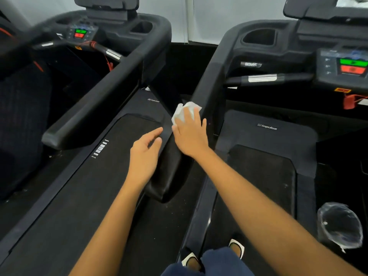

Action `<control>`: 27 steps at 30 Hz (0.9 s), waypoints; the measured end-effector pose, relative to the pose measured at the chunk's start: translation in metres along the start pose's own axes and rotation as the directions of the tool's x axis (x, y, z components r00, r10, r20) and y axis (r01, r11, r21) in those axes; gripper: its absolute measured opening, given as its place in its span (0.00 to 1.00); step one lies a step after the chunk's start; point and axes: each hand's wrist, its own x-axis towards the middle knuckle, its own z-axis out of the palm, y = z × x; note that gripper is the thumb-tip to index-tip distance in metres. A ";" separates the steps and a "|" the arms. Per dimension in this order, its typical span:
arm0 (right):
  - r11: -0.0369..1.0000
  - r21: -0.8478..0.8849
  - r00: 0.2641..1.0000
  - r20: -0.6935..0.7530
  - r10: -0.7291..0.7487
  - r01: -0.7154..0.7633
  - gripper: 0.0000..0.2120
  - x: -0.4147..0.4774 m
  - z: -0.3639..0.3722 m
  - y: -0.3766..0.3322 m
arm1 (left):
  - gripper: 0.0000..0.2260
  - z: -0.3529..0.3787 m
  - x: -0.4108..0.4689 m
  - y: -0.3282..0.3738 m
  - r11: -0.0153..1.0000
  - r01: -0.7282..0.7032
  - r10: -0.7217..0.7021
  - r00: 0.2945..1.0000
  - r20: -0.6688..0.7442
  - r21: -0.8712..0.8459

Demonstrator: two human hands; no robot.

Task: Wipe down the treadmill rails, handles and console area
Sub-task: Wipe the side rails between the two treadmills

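Right hand wiping the left rail of the right treadmill with a white cloth.

The right hand [190, 134] lies palm-down on the rail [207, 90], fingers spread flat and pressing the crumpled cloth [184, 110] against the rail's inner side, about halfway along it. The left hand [144, 154] hovers just left of the rail's padded end [169, 176], fingers loosely curled and parted, holding nothing and touching nothing. Up the rail sits this treadmill's console [342, 66] with green and red buttons, a silver-banded handle [262, 78] beside it. A second treadmill [95, 56] stands to the left. A clear plastic bag [338, 224] lies at lower right, well apart from both hands.
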 end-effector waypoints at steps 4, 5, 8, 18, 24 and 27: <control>0.972 0.186 0.988 0.035 -0.151 0.142 0.20 -0.071 0.003 -0.015 | 0.17 0.022 0.014 0.009 1.000 0.021 -0.021 1.000 0.021 0.007; 0.969 0.192 0.984 0.058 -0.171 0.157 0.20 -0.071 0.003 -0.010 | 0.17 0.028 0.019 0.012 1.000 0.018 -0.019 0.999 0.041 0.025; 0.983 0.103 0.986 0.062 -0.158 0.151 0.21 -0.034 0.001 0.009 | 0.18 0.044 0.033 0.020 0.997 -0.025 0.019 0.995 0.095 0.069; 0.939 0.339 0.998 0.011 -0.061 0.054 0.27 -0.086 0.003 -0.020 | 0.20 0.060 0.042 0.019 0.992 0.061 -0.070 0.994 0.083 0.112; 0.916 0.402 0.998 0.062 -0.027 -0.001 0.26 -0.071 0.007 0.004 | 0.20 0.056 0.047 0.015 0.985 0.148 -0.158 0.981 0.115 0.090; 0.924 0.363 0.992 0.022 0.124 -0.123 0.22 0.000 0.008 0.025 | 0.09 0.057 0.047 0.017 0.982 0.148 -0.161 0.981 0.106 0.119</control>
